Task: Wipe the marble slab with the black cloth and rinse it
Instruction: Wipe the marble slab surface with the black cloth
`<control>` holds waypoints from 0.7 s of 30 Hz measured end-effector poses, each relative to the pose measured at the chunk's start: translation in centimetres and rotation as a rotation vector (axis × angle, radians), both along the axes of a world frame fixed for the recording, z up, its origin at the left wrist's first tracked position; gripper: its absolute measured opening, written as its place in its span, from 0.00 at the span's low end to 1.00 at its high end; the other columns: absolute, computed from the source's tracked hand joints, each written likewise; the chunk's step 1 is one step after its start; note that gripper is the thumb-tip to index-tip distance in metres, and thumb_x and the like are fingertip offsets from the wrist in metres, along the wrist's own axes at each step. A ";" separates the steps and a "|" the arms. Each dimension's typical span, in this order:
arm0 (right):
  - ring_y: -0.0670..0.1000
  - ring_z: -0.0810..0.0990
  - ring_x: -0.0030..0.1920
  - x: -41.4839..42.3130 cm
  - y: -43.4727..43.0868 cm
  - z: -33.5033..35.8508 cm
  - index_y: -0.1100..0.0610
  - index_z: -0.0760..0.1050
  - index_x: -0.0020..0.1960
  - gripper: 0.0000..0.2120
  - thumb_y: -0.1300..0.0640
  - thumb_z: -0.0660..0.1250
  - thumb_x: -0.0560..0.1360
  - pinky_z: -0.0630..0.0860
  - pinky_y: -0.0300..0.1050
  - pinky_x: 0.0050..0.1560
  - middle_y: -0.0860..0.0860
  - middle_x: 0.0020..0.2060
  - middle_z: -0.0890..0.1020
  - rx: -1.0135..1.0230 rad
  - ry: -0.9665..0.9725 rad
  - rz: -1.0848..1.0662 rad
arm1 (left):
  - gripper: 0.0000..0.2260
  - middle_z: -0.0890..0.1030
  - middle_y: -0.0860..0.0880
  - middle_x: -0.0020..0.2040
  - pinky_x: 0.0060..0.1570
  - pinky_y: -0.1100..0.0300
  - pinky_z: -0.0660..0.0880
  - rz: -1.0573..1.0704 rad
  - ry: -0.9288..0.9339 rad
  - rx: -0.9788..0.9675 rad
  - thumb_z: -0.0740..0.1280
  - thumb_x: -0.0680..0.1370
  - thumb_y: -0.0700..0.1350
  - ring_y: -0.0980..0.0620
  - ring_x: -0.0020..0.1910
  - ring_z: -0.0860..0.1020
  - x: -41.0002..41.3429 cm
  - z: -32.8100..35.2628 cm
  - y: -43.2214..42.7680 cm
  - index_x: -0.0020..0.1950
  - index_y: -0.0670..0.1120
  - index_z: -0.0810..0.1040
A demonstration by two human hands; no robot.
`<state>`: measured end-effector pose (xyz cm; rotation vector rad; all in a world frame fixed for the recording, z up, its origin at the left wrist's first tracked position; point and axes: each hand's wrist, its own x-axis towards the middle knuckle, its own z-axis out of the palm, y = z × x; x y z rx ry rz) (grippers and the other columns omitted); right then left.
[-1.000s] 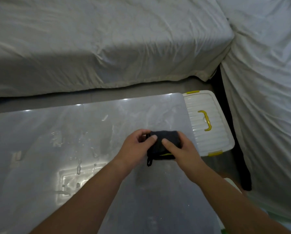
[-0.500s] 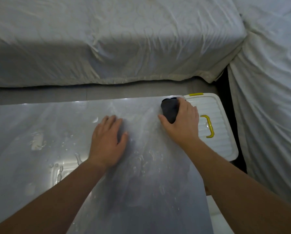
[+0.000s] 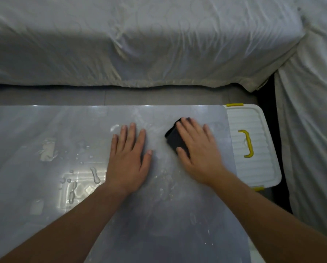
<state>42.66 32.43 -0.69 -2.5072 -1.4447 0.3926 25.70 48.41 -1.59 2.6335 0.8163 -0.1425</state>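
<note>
Cloth [image 3: 174, 138] looks soft; slab [image 3: 45, 120] wet, likely slippery.
Right hand [image 3: 198, 150] presses it flat-fingered at two o'clock; left hand [image 3: 128, 156] rests open, empty.

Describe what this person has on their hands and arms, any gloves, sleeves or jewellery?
The left hand and right hand are bare: no gloves, rings or watch in view, nails short. The left forearm and right forearm are bare too; no sleeve shows in frame.
</note>
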 end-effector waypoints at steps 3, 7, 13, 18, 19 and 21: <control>0.53 0.50 0.81 3.6 1.4 -0.3 0.53 0.52 0.82 0.34 0.43 0.50 0.78 0.45 0.59 0.80 0.52 0.81 0.56 0.024 0.032 -0.274 | 0.31 0.41 0.48 0.82 0.77 0.51 0.33 0.002 -0.021 0.002 0.41 0.81 0.62 0.51 0.80 0.34 -0.2 -0.2 0.0 0.83 0.50 0.46; 0.56 0.51 0.81 2.9 6.4 -0.8 0.52 0.56 0.81 0.33 0.45 0.53 0.78 0.46 0.59 0.79 0.52 0.81 0.58 0.043 -0.004 -0.251 | 0.34 0.49 0.47 0.83 0.78 0.54 0.37 0.105 -0.179 -0.159 0.45 0.80 0.61 0.52 0.81 0.42 -0.1 0.3 0.0 0.82 0.44 0.48; 0.52 0.45 0.82 -2.0 3.5 -0.3 0.49 0.52 0.82 0.31 0.44 0.52 0.80 0.42 0.58 0.80 0.49 0.82 0.53 -0.002 0.024 0.177 | 0.31 0.51 0.45 0.83 0.79 0.47 0.42 0.041 -0.103 -0.019 0.44 0.82 0.59 0.49 0.82 0.44 -2.8 0.2 -0.6 0.81 0.43 0.54; 0.55 0.50 0.81 1.9 3.6 -0.4 0.51 0.55 0.81 0.34 0.43 0.51 0.77 0.47 0.63 0.79 0.53 0.81 0.56 0.011 0.013 -0.085 | 0.31 0.49 0.44 0.83 0.79 0.45 0.40 0.011 -0.062 0.046 0.46 0.82 0.59 0.48 0.82 0.42 -3.5 -0.3 -0.8 0.82 0.45 0.54; 0.57 0.50 0.81 2.2 5.0 -0.3 0.51 0.54 0.81 0.34 0.44 0.52 0.77 0.46 0.62 0.79 0.54 0.81 0.56 0.004 0.006 -0.167 | 0.30 0.49 0.43 0.83 0.79 0.45 0.40 0.018 -0.061 0.052 0.46 0.82 0.59 0.47 0.82 0.43 -3.6 -0.2 -0.7 0.81 0.45 0.55; 0.58 0.49 0.81 0.4 6.9 -0.5 0.51 0.55 0.81 0.33 0.44 0.54 0.78 0.45 0.62 0.80 0.55 0.81 0.55 0.003 -0.010 -0.145 | 0.30 0.53 0.41 0.82 0.79 0.44 0.43 0.030 -0.075 0.059 0.48 0.82 0.58 0.44 0.82 0.47 -4.2 0.2 -0.7 0.80 0.43 0.59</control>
